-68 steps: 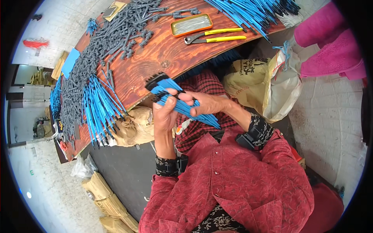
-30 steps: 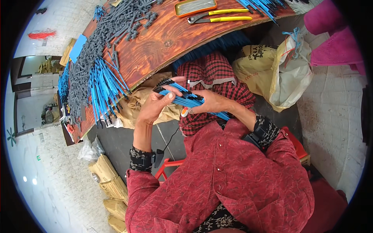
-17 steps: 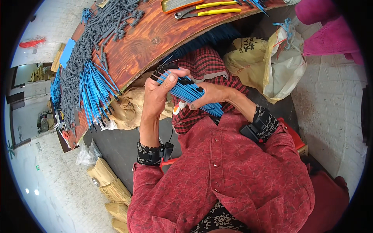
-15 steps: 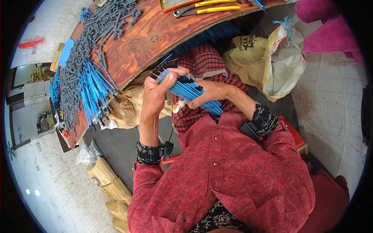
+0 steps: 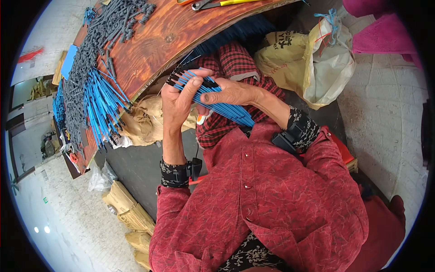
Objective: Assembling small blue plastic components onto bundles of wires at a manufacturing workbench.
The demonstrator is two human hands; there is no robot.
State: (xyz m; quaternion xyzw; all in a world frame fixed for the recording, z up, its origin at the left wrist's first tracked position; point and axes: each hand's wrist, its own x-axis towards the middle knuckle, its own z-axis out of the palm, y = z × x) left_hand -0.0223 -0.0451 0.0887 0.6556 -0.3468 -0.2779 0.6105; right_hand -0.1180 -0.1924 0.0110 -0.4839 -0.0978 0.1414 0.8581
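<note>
Over my lap, both hands grip one bundle of thin blue rods with black ends (image 5: pixel 232 113). My left hand (image 5: pixel 180 99) is closed round its upper-left end, thumb lying across the rods and black tips poking out past the fingers. My right hand (image 5: pixel 231 93) wraps the middle from the right, its thumb pointing left. The lower end of the bundle slants down toward my red jacket (image 5: pixel 253 181). Some of my right fingers are hidden behind the rods.
On the wooden table (image 5: pixel 154 41) lie a heap of dark grey knobbly pieces (image 5: pixel 81 86), loose blue rods (image 5: pixel 100 102) and yellow-handled pincers (image 5: pixel 226 3). A woven sack (image 5: pixel 331 72) stands at the right, brown paper (image 5: pixel 147 119) under the table edge. Flattened cartons (image 5: pixel 129 206) lie lower left.
My right hand has slid up and left along the bundle, closer to my left hand. The whole view has shifted slightly, so the table sits higher and further left.
</note>
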